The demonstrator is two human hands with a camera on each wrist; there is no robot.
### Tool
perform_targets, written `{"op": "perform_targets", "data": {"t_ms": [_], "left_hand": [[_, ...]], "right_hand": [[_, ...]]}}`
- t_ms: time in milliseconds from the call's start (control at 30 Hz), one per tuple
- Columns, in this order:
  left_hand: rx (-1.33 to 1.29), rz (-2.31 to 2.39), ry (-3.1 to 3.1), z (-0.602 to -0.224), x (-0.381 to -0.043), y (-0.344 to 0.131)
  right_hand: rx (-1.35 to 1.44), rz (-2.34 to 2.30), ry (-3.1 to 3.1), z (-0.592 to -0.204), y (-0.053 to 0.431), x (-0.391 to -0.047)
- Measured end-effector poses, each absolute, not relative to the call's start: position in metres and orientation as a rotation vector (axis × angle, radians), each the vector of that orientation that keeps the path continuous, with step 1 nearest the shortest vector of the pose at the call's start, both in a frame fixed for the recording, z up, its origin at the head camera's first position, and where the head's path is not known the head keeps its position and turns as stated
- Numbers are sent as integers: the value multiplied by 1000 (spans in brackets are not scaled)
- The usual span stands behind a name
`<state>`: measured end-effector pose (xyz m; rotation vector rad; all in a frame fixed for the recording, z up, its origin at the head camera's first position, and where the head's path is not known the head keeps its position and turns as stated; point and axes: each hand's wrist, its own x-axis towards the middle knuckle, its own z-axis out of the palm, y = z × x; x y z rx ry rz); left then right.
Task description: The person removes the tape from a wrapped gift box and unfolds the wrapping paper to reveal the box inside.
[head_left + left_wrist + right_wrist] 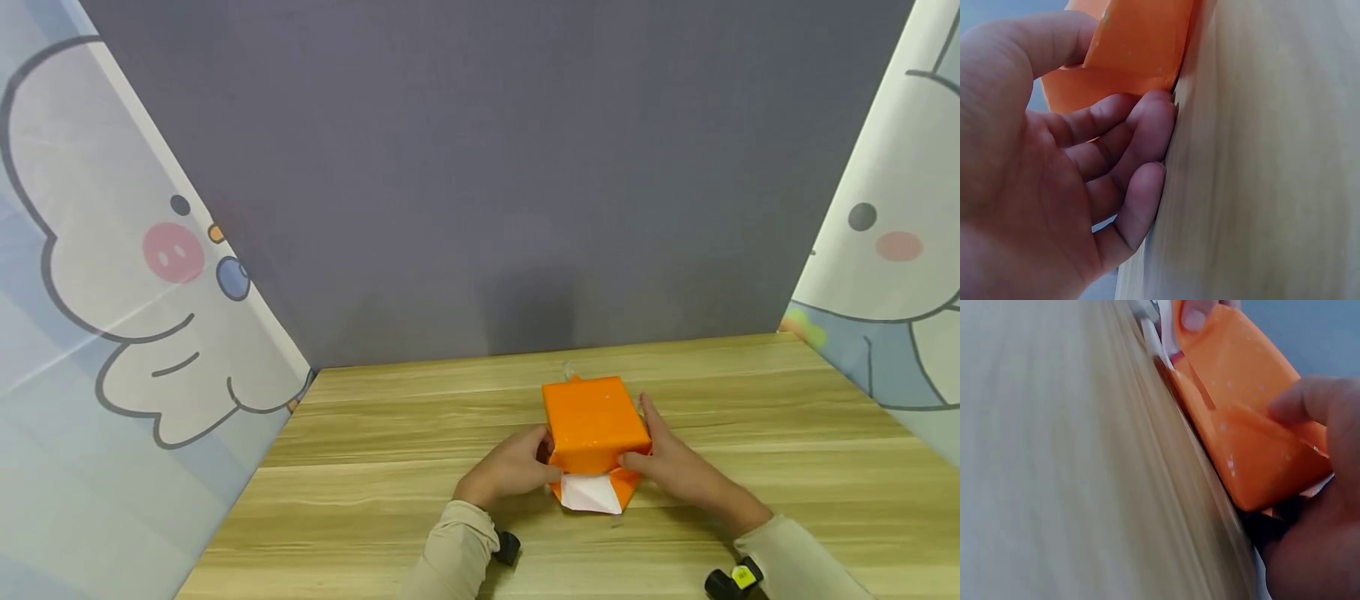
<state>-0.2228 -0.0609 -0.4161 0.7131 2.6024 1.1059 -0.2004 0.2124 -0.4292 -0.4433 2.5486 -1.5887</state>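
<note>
A box wrapped in orange paper [596, 417] sits on the wooden table, between both hands. Its near side has a loose orange flap whose white inner face [591, 493] shows. From the left, my left hand [512, 468] grips the box; its thumb lies at the near corner, while the other fingers curl along the side, low by the tabletop. My right hand [681, 473] holds the opposite side, its thumb pressing on the near face. In the right wrist view, folded orange paper [1260, 450] juts out under that thumb, and the right fingers are mostly hidden behind the box.
The wooden table [360, 467] runs back to a grey panel [480, 183]. Cartoon-printed sheets stand on the left [112, 333] and right [900, 275]. A small clear strip [569, 368] sticks up behind the box.
</note>
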Motion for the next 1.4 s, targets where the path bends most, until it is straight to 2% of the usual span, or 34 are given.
{"op": "perform_targets", "data": {"t_ms": [233, 667, 967, 1400], "left_hand": [[709, 1072, 2637, -419, -224, -58], [705, 1151, 2561, -421, -220, -60], [699, 1205, 2531, -423, -220, -63], [754, 1111, 2805, -415, -222, -60]], "right_hand": [[-441, -1516, 2663, -432, 207, -199], [-390, -1647, 2450, -430, 212, -193], [-503, -1579, 2496, -431, 220, -196], [-504, -1596, 2491, -430, 215, -201]]}}
